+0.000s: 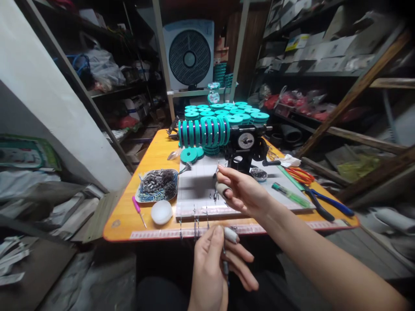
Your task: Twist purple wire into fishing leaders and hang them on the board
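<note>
My left hand [210,263] is in front of the table's near edge, its thumb and wrapped index finger pinched together. A thin dark fishing line with a small dark cylinder [226,267] runs down from that pinch across the fingers. Higher up, my right hand [238,188] is closed over the white board [191,196], with fingertips pressed together and white tape on one finger. Whatever it pinches is too small to make out. A small dark metal piece [215,196] shows just left of that hand. Several short line pieces [195,222] hang over the table's front edge.
Turquoise spools [204,131] fill the black winder [248,144]; more spools [233,113] stand behind. Left are a tray [140,198] of metal parts, a white bowl [161,212] and a purple-handled tool [136,205]. Blue-handled pliers [330,203] lie right. Shelves flank the table.
</note>
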`<state>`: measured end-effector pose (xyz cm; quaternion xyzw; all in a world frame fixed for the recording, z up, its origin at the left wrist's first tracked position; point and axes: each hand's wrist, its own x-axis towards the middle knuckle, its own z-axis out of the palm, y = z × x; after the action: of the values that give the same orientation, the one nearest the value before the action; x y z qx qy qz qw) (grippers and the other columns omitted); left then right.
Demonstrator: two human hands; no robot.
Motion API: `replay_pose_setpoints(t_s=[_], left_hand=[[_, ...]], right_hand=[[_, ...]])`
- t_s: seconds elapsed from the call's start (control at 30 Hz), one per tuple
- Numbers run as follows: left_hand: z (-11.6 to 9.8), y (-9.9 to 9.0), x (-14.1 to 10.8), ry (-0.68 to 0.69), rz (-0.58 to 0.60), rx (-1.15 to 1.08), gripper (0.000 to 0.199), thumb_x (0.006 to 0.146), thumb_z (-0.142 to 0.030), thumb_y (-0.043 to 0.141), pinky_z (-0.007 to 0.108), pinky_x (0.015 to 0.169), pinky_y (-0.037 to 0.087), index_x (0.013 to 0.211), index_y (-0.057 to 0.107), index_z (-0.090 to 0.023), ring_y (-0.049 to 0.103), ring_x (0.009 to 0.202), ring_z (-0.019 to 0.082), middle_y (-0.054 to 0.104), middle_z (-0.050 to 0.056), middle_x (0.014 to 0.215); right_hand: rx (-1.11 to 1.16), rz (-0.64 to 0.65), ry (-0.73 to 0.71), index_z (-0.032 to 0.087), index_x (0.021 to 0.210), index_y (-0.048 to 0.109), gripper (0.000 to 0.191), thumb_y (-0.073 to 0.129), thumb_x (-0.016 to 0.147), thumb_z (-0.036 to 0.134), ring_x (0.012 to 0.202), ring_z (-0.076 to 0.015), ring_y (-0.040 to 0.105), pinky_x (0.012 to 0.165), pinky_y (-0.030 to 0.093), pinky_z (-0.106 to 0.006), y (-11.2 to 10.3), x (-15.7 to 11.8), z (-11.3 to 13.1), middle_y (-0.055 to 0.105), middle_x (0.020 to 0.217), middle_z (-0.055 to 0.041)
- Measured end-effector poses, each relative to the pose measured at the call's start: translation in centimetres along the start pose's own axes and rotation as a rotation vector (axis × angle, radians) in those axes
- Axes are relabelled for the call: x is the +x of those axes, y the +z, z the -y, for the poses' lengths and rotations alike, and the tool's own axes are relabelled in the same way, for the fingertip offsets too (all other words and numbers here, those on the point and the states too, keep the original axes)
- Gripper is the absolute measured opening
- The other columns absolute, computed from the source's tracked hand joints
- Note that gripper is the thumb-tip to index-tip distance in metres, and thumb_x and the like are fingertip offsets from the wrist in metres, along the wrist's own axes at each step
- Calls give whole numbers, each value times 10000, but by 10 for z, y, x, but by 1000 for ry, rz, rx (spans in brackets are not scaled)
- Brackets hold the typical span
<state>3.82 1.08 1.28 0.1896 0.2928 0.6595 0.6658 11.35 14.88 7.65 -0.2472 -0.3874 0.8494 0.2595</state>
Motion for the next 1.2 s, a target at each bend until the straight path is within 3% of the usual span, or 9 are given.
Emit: replay_pose_setpoints(t_s=[0.17,0.3,0.43,0.6,0.77,0.9,1.2], left_hand=[[3,-8,0,-50,76,-92,331,942,-376,518,133,310,441,805,661,-111,660,374,152,750,77,654],[12,-24,-1,-54,234,-152,324,931,-400,536,120,326,437,978,690,-119,692,429,163,775,109,841],[21,-45,-10,-75,294,-212,330,963,-377,492,87,344,417,927,699,-123,687,425,137,767,91,683],[21,-57,-18,-142,256,-185,346,980,-348,467,98,384,436,862,687,-109,689,444,132,753,106,616],[29,-58,-11,-49,286,-228,361,971,-369,461,100,298,373,890,698,-110,653,367,146,746,100,602],[24,-52,-10,-13,213,-145,368,956,-367,475,108,275,334,830,696,-100,595,309,117,720,86,593],[4,-36,-16,-133,106,-37,369,890,-424,587,133,346,368,746,684,-98,551,337,83,656,48,524]], right_hand=[[-90,40,-27,178,662,462,402,435,960,447,244,-54,452,219,266,-105,0,-2,0,606,492,5],[-218,53,-61,132,899,623,310,533,929,427,269,-45,461,262,302,-99,-7,-11,-5,652,534,-11],[-362,79,-22,110,968,666,365,544,935,453,285,-36,457,290,326,-94,-18,-26,-26,631,511,0],[-448,166,17,128,900,684,306,681,847,429,471,-64,563,355,445,-122,-16,-39,-54,652,701,-17],[-408,156,-50,130,810,648,272,725,815,391,422,-50,512,349,422,-115,-9,-38,-63,598,580,27],[-357,96,-92,142,776,609,293,731,805,406,385,-51,497,338,403,-120,-6,-38,-70,596,532,35],[-232,-26,-165,161,758,562,343,703,815,469,337,-58,479,322,357,-133,4,-41,-90,566,475,47]])
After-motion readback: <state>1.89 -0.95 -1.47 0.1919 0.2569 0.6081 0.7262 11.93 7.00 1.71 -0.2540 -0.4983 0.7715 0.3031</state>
